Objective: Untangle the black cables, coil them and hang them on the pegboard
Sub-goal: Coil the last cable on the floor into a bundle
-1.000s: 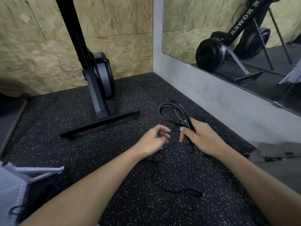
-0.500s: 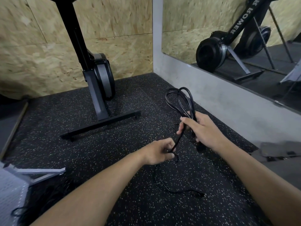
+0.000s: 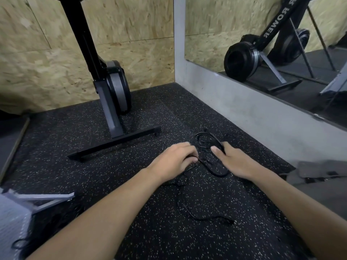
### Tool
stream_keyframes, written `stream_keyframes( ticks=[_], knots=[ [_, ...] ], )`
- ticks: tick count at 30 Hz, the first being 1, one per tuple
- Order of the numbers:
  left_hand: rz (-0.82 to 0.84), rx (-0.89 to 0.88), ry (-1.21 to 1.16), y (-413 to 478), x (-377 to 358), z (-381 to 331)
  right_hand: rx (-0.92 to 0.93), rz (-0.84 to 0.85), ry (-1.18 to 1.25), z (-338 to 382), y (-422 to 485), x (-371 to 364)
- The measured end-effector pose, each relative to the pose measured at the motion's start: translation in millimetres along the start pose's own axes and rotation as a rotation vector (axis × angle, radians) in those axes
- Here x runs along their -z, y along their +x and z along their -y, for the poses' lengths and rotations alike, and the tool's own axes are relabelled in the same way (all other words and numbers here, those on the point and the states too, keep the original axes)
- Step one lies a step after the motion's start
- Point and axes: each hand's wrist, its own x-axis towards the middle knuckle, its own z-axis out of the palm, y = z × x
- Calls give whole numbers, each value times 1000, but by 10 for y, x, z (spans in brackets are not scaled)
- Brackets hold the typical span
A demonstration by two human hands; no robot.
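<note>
A tangle of black cables (image 3: pixel 207 142) lies on the speckled rubber floor between my hands. My left hand (image 3: pixel 175 161) is curled over a strand at the tangle's left side, fingertips down on it. On the tangle's right side, my right hand (image 3: pixel 234 163) holds the bundled loops, thumb pointing toward the left hand. One loop (image 3: pixel 218 172) sags onto the floor below the right hand. A single loose strand trails toward me and ends in a plug (image 3: pixel 231 221). A white perforated board (image 3: pixel 11 222) shows at the lower left edge.
A black rowing machine (image 3: pixel 112 87) stands upright ahead, its foot bar (image 3: pixel 116 142) lying left of my hands. A wall mirror (image 3: pixel 281 44) above a grey ledge runs along the right. A grey mat (image 3: pixel 319 169) lies at the right. More black cable (image 3: pixel 18 244) sits by the board.
The right hand has lowered the looped bundle from raised in the air to the floor. The left hand moved up and forward to the tangle's left side.
</note>
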Motion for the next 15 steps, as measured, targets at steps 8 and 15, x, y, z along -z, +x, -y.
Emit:
stream_keyframes(
  ticks=[8,15],
  knots=[
    [-258,16,-106,34,48,-7,196,270,-162,125,-58,-139],
    [-262,198,-111,-21,83,22,218,268,-49,99,-71,-169]
  ],
)
